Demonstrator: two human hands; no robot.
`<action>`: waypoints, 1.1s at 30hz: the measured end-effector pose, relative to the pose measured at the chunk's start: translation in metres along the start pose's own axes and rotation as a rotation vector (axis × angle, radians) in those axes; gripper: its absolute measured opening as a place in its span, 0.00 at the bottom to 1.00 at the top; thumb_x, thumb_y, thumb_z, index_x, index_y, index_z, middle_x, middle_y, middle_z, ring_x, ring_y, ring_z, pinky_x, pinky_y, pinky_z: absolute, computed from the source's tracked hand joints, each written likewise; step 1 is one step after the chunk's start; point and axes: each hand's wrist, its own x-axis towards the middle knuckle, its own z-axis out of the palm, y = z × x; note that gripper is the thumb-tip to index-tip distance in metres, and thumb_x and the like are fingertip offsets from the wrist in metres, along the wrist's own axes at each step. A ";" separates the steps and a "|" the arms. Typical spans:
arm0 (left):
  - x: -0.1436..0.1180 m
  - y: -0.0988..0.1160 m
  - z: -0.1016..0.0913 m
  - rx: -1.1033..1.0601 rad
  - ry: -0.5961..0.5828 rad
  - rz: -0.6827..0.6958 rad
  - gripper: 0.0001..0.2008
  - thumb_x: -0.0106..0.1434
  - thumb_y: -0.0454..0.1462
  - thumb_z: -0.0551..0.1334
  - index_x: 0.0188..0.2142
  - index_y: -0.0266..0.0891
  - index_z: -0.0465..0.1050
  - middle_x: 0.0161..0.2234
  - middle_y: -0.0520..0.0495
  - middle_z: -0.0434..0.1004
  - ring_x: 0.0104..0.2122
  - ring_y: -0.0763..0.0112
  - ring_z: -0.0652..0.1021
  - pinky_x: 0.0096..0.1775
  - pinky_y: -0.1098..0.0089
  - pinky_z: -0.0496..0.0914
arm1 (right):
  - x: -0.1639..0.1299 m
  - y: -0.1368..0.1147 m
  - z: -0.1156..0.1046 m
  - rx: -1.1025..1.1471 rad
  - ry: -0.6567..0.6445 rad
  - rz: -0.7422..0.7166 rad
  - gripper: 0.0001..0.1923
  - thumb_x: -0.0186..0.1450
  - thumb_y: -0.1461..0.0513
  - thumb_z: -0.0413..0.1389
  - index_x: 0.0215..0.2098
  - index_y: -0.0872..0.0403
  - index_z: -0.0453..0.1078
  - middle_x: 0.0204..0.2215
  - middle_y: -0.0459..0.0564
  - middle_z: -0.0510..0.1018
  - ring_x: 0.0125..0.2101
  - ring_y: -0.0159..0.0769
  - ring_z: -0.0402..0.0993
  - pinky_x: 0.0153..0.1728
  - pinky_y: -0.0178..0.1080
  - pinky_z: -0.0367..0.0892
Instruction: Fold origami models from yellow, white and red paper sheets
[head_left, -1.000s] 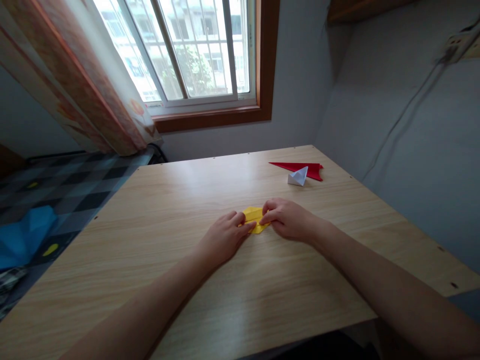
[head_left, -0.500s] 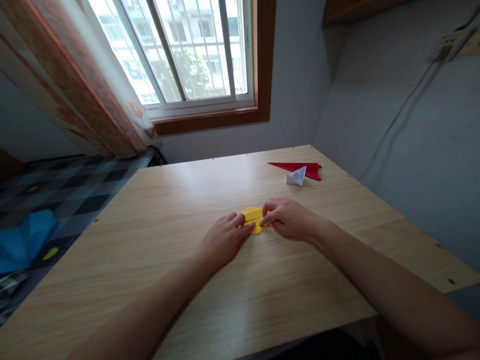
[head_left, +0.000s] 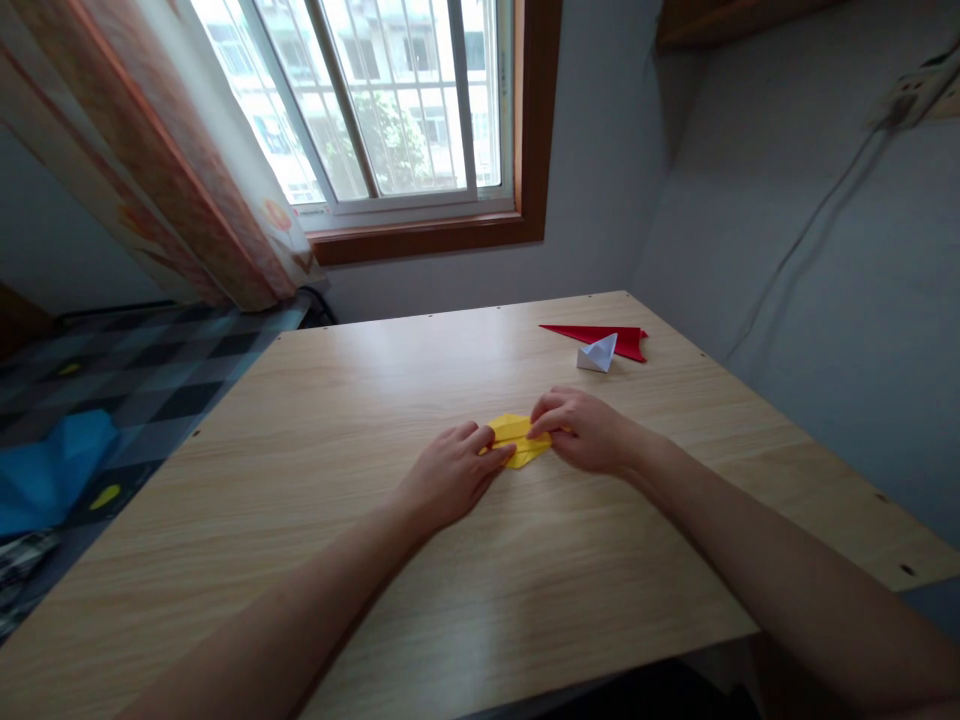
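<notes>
A small piece of folded yellow paper (head_left: pixel 514 427) lies on the wooden table, creased lengthwise with pointed corners. My left hand (head_left: pixel 448 472) grips its left end, the thumb lying on top near the lower edge and the fingers curled at the upper side. At the right end, my right hand (head_left: pixel 585 430) has its fingers bent onto the paper, with the index finger over the middle crease. The palms and undersides of the fingers are hidden. Beyond the right hand sit a white folded paper piece (head_left: pixel 598 354) and a flat red folded paper (head_left: pixel 592 338) partly behind it.
The wooden table (head_left: pixel 315 520) ends at a near edge close to my body. Left of it is a checked cloth surface (head_left: pixel 195 345) with a blue folded paper (head_left: pixel 56 470). A window (head_left: pixel 397 110), a curtain (head_left: pixel 172 150) and a wall cable (head_left: pixel 795 240) stand beyond.
My right hand has shifted slightly right along the yellow paper, so more of its right part shows. The left hand keeps its place on the paper. The whole view has moved a little.
</notes>
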 end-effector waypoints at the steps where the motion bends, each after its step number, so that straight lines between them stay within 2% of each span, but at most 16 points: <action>1: 0.000 0.000 0.000 0.008 0.003 0.007 0.14 0.71 0.40 0.52 0.51 0.45 0.71 0.40 0.44 0.72 0.40 0.62 0.71 0.42 0.62 0.68 | 0.000 0.001 0.001 0.007 0.026 0.001 0.22 0.57 0.75 0.50 0.39 0.51 0.79 0.38 0.48 0.81 0.39 0.37 0.72 0.46 0.41 0.67; 5: 0.000 0.001 -0.001 0.026 0.017 0.027 0.15 0.71 0.39 0.51 0.53 0.46 0.70 0.42 0.45 0.73 0.42 0.62 0.72 0.45 0.61 0.67 | 0.001 0.005 0.007 0.030 0.027 -0.049 0.24 0.58 0.76 0.49 0.45 0.52 0.77 0.43 0.49 0.81 0.44 0.37 0.72 0.50 0.42 0.66; 10: 0.000 0.001 -0.002 0.024 0.056 0.034 0.14 0.71 0.39 0.51 0.52 0.47 0.70 0.42 0.46 0.75 0.44 0.62 0.73 0.52 0.57 0.64 | 0.001 0.007 0.009 0.000 -0.025 -0.055 0.23 0.58 0.75 0.50 0.43 0.52 0.78 0.42 0.49 0.81 0.44 0.37 0.73 0.51 0.43 0.66; 13: -0.001 0.001 -0.001 0.051 0.113 0.013 0.13 0.70 0.39 0.53 0.51 0.45 0.72 0.46 0.43 0.74 0.48 0.60 0.71 0.55 0.54 0.61 | 0.001 0.008 0.008 -0.015 -0.031 -0.030 0.21 0.59 0.75 0.51 0.42 0.51 0.79 0.41 0.48 0.82 0.43 0.38 0.72 0.50 0.43 0.66; 16: -0.002 0.001 0.001 0.068 0.150 -0.008 0.13 0.67 0.38 0.56 0.49 0.42 0.73 0.47 0.42 0.74 0.49 0.57 0.70 0.54 0.54 0.62 | 0.000 0.007 0.008 -0.026 -0.026 -0.023 0.20 0.60 0.73 0.52 0.42 0.51 0.79 0.40 0.48 0.81 0.42 0.37 0.72 0.48 0.42 0.66; 21: 0.000 0.004 -0.002 0.056 0.135 -0.027 0.13 0.68 0.38 0.54 0.45 0.40 0.75 0.38 0.45 0.77 0.43 0.59 0.72 0.50 0.56 0.64 | 0.001 0.005 0.008 -0.053 -0.031 -0.023 0.18 0.61 0.73 0.53 0.41 0.51 0.79 0.38 0.49 0.81 0.41 0.38 0.72 0.47 0.43 0.65; 28: 0.001 0.006 -0.004 0.009 0.154 -0.112 0.15 0.68 0.45 0.56 0.43 0.40 0.75 0.40 0.44 0.78 0.46 0.57 0.73 0.51 0.55 0.63 | 0.001 -0.002 0.006 -0.071 -0.048 -0.037 0.16 0.60 0.70 0.56 0.41 0.48 0.79 0.37 0.49 0.79 0.41 0.38 0.71 0.47 0.44 0.65; 33: 0.002 0.007 -0.003 -0.011 0.110 -0.165 0.15 0.67 0.46 0.56 0.45 0.40 0.75 0.40 0.43 0.79 0.47 0.57 0.73 0.52 0.55 0.63 | 0.001 -0.004 0.006 -0.043 -0.059 -0.043 0.15 0.60 0.69 0.57 0.41 0.47 0.79 0.39 0.49 0.79 0.42 0.38 0.71 0.49 0.44 0.65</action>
